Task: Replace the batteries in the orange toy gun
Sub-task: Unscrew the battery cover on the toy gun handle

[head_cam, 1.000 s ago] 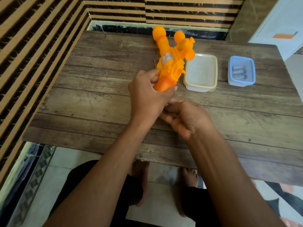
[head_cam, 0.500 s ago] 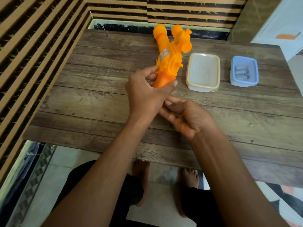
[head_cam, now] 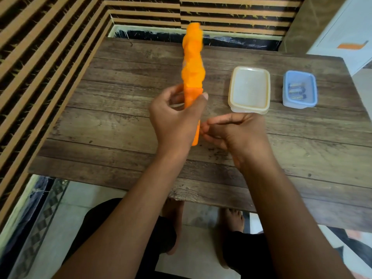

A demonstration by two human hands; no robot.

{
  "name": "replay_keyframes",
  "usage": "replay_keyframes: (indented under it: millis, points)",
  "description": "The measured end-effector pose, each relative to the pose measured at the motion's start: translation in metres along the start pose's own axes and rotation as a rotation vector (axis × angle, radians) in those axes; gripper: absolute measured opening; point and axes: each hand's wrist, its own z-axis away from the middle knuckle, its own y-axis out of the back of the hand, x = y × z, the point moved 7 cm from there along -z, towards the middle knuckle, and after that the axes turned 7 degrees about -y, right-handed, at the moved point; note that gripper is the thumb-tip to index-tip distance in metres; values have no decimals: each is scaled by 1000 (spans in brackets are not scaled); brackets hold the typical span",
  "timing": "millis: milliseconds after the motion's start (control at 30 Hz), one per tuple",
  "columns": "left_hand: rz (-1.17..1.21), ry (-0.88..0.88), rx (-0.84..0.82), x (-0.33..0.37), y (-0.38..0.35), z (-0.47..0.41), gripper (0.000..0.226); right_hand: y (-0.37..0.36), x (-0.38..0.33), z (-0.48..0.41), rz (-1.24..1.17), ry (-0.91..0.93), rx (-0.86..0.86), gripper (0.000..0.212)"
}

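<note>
Left hand (head_cam: 175, 119) comes up from a forearm that slants in from the lower left, wrist bent back a little, back of the hand toward the camera. Its fingers and thumb are wrapped round the handle of the orange toy gun (head_cam: 192, 67); the thumb tip shows at the handle's right edge and the curled fingers show at its left edge. The gun is held above the wooden table (head_cam: 112, 125), long axis pointing away from the person, its far end over the table's back edge. Its body is smeared by motion blur, so its details cannot be read. The butt of the handle pokes out below the palm.

Just right of that butt is the right hand (head_cam: 237, 131), its forearm rising from the lower right. The thumb lies straight along the top, pointing left, and the fingers are curled beneath it with their tips at the handle's lower end. Whether they touch it or pinch anything cannot be told.

Further right on the table sits a cream-rimmed container (head_cam: 248, 109), and beyond it, apart, a blue container (head_cam: 299, 104) with batteries (head_cam: 297, 91) lying inside.
</note>
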Motion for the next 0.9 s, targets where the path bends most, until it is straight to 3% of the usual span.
replay_keyframes:
  millis: [100, 233, 300, 700, 900]
  points:
    - [97, 83, 106, -10, 8, 2, 12, 11, -9, -1, 238, 93, 69, 20]
    - [197, 273, 208, -27, 18, -3, 24, 21, -5, -12, 586, 141, 150, 26]
    - [244, 315, 212, -32, 20, -4, 20, 24, -2, -16, 669, 132, 172, 27]
    - [268, 376, 194, -38, 15, -3, 18, 22, -5, -13, 786, 90, 171, 32]
    - [250, 376, 196, -37, 16, -4, 15, 24, -17, -7, 835, 242, 288, 30]
